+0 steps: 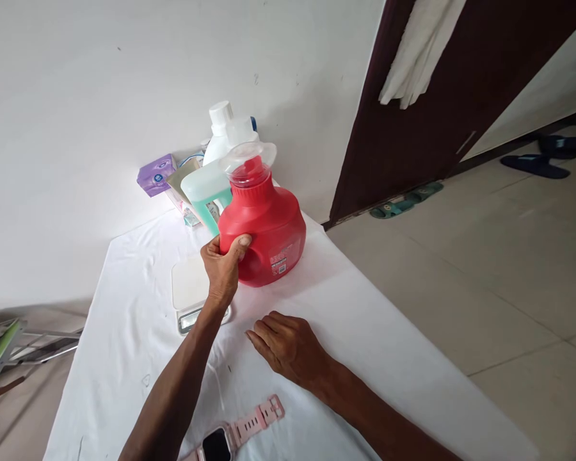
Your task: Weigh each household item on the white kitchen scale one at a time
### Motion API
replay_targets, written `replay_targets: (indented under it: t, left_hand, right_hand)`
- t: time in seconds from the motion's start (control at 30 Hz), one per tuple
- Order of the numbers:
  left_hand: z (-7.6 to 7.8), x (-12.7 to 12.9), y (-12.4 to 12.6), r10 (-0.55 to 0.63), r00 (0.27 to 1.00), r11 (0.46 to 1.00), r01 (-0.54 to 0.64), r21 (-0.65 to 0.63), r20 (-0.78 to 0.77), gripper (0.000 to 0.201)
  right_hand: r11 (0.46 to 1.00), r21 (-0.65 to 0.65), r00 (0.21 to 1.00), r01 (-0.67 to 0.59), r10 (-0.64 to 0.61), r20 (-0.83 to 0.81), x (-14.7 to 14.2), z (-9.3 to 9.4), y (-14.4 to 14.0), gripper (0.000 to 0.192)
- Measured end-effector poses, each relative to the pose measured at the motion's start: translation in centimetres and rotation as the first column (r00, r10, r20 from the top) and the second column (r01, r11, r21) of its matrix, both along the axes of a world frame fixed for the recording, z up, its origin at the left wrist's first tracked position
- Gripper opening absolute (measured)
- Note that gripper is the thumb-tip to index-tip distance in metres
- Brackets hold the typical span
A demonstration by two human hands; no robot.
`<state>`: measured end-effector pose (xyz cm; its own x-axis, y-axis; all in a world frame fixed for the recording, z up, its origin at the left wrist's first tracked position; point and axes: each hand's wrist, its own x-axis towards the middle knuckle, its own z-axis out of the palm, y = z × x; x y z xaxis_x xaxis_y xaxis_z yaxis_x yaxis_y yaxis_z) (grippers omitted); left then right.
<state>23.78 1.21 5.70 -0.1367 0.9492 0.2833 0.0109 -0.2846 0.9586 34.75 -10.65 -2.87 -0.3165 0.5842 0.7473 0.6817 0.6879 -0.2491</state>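
So, L fingers on red jug; green btl partly blocked.

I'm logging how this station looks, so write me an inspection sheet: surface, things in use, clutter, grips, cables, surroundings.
Surface: white tablecloth, wrinkled, with a few small dark marks.
Things in use: red jug, roughly upright, clear-rimmed cap on top; whether its base touches the tablecloth is unclear.
Clutter: white scale near the jug; pink-strapped watch in the foreground; purple packet, green-tinted container and white bottle at the far end.
Grips: left grip around the jug's left side; right grip curled, nothing visible in it.
Cables: nothing seen.
Surroundings: dark door, hanging white fabric, dark slippers on tiled floor.
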Motion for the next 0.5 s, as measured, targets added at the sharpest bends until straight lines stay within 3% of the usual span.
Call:
replay_targets:
  t: [0.27, 0.5]
  left_hand:
    - [0.7, 0.5, 0.5, 0.066, 0.998, 0.997, -0.065, -0.042, 0.020, 0.060]
    - [1.0, -0.6, 0.2, -0.077, 0.997, 0.991, 0.077, -0.106, 0.005, 0.059]
  right_hand:
    - [0.995, -0.096, 0.999, -0.032, 0.033, 0.006, 0.4, -0.4, -0.2, 0.043]
    - [0.942, -0.327, 0.990, -0.071, 0.026, -0.139, 0.9, -1.0, 0.4, 0.042]
